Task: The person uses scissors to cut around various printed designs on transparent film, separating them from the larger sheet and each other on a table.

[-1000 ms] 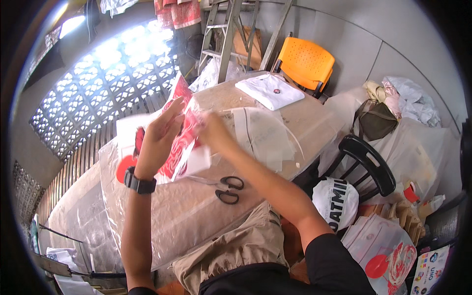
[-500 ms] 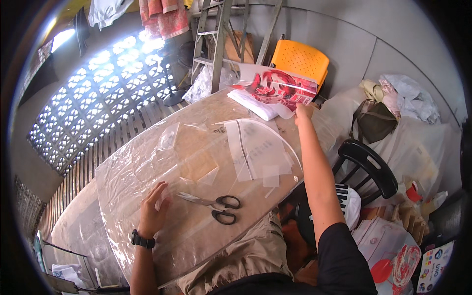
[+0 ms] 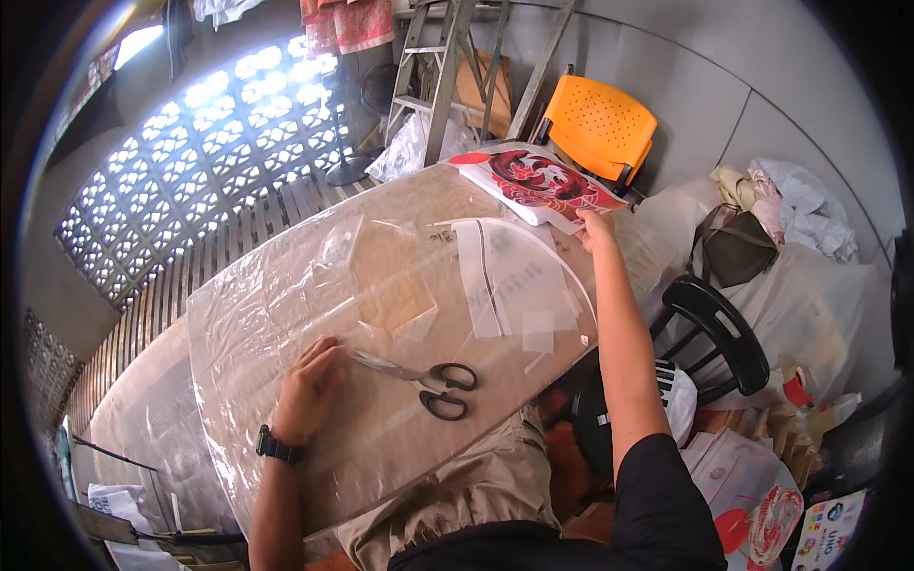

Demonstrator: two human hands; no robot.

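Note:
At the far end of the plastic-covered table [image 3: 267, 305], my right hand [image 3: 596, 231] pinches the near right corner of a clear film sheet [image 3: 543, 179] printed with a red, black and white design. The film lies over a folded white cloth [image 3: 526, 213], whose near edge shows beneath it. My left hand [image 3: 312, 385] rests on the table, fingers extended and holding nothing, close to the blade tips of black-handled scissors [image 3: 417, 373]. A translucent sheet with a dark zip-like strip [image 3: 490, 285] lies between the scissors and the film.
A curved white strip [image 3: 562, 255] and small clear offcuts [image 3: 538, 331] lie on the table. Beyond its far end stand an orange chair [image 3: 600, 126] and a stepladder [image 3: 447, 86]. To the right are a black chair [image 3: 714, 324], a dark bag [image 3: 738, 246] and plastic-wrapped piles.
The film, raised and curved before, has come down flatter over the white cloth, with my right hand lowered alongside it. My left hand has shifted slightly closer to the scissors. The view has tilted a little.

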